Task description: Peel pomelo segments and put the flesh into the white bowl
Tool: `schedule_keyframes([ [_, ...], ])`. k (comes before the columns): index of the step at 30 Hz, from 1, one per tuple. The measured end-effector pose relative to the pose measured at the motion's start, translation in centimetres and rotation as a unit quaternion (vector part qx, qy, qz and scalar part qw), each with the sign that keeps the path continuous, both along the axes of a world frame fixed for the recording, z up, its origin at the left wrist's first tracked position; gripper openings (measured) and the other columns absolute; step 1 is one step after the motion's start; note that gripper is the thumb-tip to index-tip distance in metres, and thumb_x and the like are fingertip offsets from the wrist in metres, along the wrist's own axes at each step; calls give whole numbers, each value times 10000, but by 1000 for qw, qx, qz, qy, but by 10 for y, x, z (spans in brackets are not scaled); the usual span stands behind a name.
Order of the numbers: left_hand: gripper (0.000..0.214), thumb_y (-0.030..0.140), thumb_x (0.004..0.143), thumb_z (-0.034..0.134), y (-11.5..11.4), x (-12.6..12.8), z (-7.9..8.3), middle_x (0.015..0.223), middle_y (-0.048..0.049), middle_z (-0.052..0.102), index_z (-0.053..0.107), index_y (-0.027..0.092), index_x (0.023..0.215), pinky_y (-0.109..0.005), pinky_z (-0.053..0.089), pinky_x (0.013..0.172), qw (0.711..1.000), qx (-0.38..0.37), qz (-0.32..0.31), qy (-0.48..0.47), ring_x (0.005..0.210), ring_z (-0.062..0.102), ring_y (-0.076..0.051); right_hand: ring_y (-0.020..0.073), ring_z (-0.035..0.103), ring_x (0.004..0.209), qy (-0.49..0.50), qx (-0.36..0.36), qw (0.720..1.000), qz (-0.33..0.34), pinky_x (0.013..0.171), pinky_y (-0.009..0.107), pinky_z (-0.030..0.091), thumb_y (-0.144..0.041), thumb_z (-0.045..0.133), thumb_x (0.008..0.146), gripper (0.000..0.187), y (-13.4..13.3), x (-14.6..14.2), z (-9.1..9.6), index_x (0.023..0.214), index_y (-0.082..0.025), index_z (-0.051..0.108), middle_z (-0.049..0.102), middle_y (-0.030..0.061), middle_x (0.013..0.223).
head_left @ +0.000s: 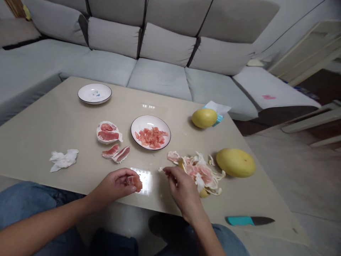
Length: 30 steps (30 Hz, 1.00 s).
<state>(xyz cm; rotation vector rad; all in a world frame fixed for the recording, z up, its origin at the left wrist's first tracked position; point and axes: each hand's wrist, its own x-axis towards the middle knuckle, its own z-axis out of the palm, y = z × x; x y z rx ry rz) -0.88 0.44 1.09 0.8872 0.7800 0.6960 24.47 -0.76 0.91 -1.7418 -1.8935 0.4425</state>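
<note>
My left hand (pixel 118 185) is closed around a piece of pink pomelo flesh (pixel 137 183), held over the table's near edge. With its fingers pinched together, my right hand (pixel 183 188) is just left of a heap of pomelo peel and membrane (pixel 204 172). A small white scrap (pixel 160 169) shows at its fingertips; whether they grip it, I cannot tell. Between and beyond my hands, a white plate (pixel 138 124) holds loose pink pomelo pieces (pixel 153 138). To its left sit a partly peeled pomelo portion (pixel 108 132) and two separate segments (pixel 117 153).
Two whole yellow pomelos (pixel 236 162) (pixel 204 118) stand on the right, the farther one by a blue tissue pack (pixel 220 115). A knife with a teal handle (pixel 241 220) lies near right. A crumpled tissue (pixel 64 159) and another plate (pixel 87 93) are left. A sofa (pixel 160 76) stands behind.
</note>
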Motion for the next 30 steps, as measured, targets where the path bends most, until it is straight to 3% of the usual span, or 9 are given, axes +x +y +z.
schedule_keyframes([
  [3, 286, 220, 755, 760, -3, 1, 1, 901, -42, 700, 602, 174, 989, -298, 483, 809, 1000, 3, 8, 21, 851, 651, -165, 192, 629, 801, 99, -7, 995, 27, 700, 294, 482, -172, 470, 881, 208, -6, -17, 11, 930, -201, 669, 686, 62, 901],
  [6, 265, 245, 760, 750, -6, 2, 4, 896, -51, 687, 601, 168, 966, -315, 490, 805, 999, 21, -4, 47, 852, 648, -183, 169, 633, 771, 235, -61, 968, 72, 667, 259, 497, -234, 562, 885, 145, -13, -39, 23, 956, -211, 686, 691, 47, 883],
  [9, 245, 245, 751, 749, -8, 2, 7, 903, -47, 654, 626, 168, 948, -318, 493, 802, 996, 55, -12, 74, 864, 627, -193, 164, 628, 748, 310, -78, 942, 97, 680, 265, 508, -218, 658, 829, 127, -19, -54, 27, 949, -214, 698, 687, 42, 878],
  [16, 149, 269, 806, 678, -6, 4, 15, 901, -59, 602, 679, 166, 913, -308, 503, 782, 977, 167, -26, 134, 826, 598, -191, 188, 634, 841, 278, 1, 954, 111, 757, 302, 507, -152, 660, 820, 154, -24, -56, 25, 939, -235, 714, 691, 52, 902],
  [30, 144, 289, 845, 629, -5, 2, 14, 877, -61, 629, 703, 183, 907, -274, 479, 744, 950, 245, -41, 191, 807, 595, -190, 180, 636, 784, 268, -34, 955, 123, 699, 291, 517, -160, 622, 844, 155, -24, -56, 25, 940, -233, 719, 693, 53, 867],
])
